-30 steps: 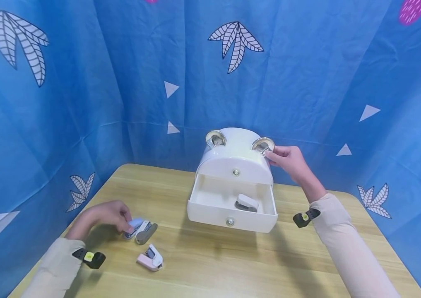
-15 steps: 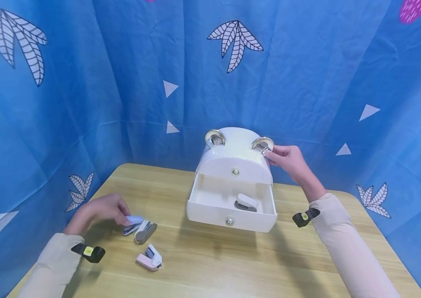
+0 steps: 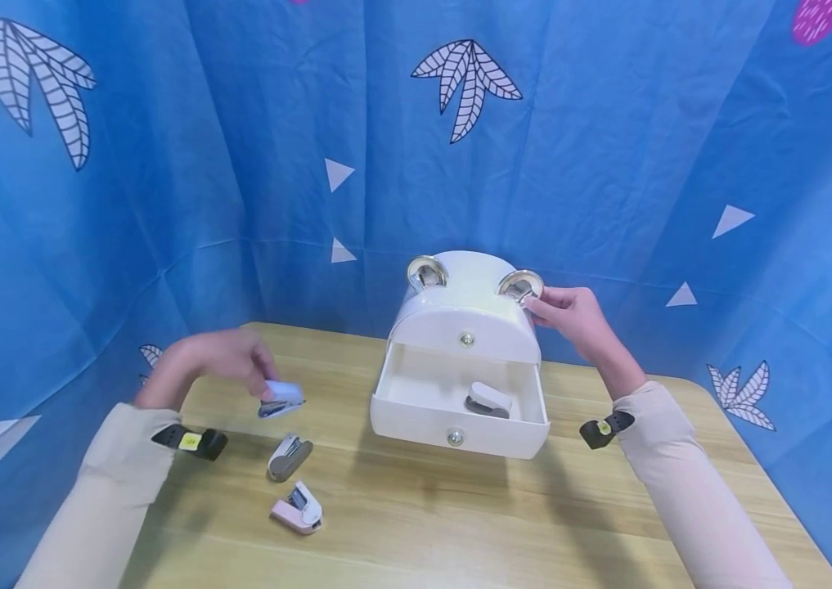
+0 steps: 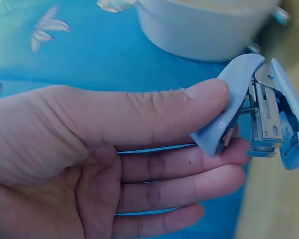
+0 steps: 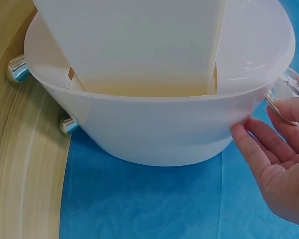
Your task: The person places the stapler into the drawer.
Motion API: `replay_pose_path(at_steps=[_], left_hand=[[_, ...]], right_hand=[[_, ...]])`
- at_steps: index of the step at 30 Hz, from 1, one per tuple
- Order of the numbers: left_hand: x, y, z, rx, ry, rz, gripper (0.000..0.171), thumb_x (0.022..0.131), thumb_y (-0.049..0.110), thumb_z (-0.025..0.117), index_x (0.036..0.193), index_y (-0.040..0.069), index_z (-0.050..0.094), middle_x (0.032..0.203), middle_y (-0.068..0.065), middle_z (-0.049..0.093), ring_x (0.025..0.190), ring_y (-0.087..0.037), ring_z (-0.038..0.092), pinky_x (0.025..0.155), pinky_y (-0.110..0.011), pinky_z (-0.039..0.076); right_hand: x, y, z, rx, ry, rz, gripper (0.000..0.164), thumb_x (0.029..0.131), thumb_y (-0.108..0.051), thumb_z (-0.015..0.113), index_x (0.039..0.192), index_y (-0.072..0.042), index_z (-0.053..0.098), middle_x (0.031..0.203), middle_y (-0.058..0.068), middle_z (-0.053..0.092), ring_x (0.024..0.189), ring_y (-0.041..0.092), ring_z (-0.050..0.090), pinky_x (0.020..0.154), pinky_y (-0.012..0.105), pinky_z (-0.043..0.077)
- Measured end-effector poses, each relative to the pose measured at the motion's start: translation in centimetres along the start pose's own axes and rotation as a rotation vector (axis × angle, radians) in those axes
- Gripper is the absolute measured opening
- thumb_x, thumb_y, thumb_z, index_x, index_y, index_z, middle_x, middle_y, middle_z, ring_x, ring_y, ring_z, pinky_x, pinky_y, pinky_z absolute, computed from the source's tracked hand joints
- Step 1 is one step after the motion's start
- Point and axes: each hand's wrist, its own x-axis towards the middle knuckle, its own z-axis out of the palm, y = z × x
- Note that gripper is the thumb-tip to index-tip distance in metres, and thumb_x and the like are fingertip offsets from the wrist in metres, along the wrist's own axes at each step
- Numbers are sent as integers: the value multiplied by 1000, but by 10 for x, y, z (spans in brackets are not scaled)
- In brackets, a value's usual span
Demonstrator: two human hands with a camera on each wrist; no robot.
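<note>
The blue stapler [image 3: 283, 394] is hanging from my left hand [image 3: 235, 357], seemingly clear of the table [image 3: 386, 523], at nine o'clock from the open drawer [image 3: 419, 415]. I am pinching it by one half, my thumb [image 4: 159, 114] pressing on the outer face (what is happening behind it is mostly hidden); in the left wrist view the other half is splaying out towards three o'clock, the metal middle [image 4: 265, 114] showing between. With my right hand [image 3: 570, 316] I am gripping the ear [image 3: 522, 286] at one o'clock on the box [image 3: 470, 286].

To be doing this well, I judge, I should be squeezing just enough to prevent slipping: one half is bearing all the weight, so a slack pinch could be letting it twist. I should be giving the grey stapler [image 3: 290, 460] and pink stapler [image 3: 296, 512], both lying around six o'clock from it, a wide berth. My right hand should be steadying, not tugging. A white stapler [image 3: 490, 398] is lying inside the drawer, towards three o'clock.
</note>
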Motion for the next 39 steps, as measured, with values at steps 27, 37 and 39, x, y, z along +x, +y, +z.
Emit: replay_pose_path(at_steps=[27,37,39], left_hand=[[62,185,-27,417,13,346,16,85,16,84,100,10,82,92,-3,78,80,-15,63,75,-27,53],[98,195,3,502,-21,331,8,83,13,85,90,10,83,78,-1,73,72,-12,54,66,-22,43],[103,195,9,498,-15,327,10,82,13,85,92,11,83,82,0,75,75,-11,56,68,-22,46]], right_hand=[[1,0,-1,-3,0,11,43,100,-23,67,133,4,64,127,20,68,99,0,68,94,33,57],[2,1,2,19,5,4,43,99,-20,67,133,6,62,130,23,67,96,-3,69,95,37,57],[2,2,3,24,7,7,43,99,-20,67,133,6,63,129,22,67,94,-4,69,94,34,58]])
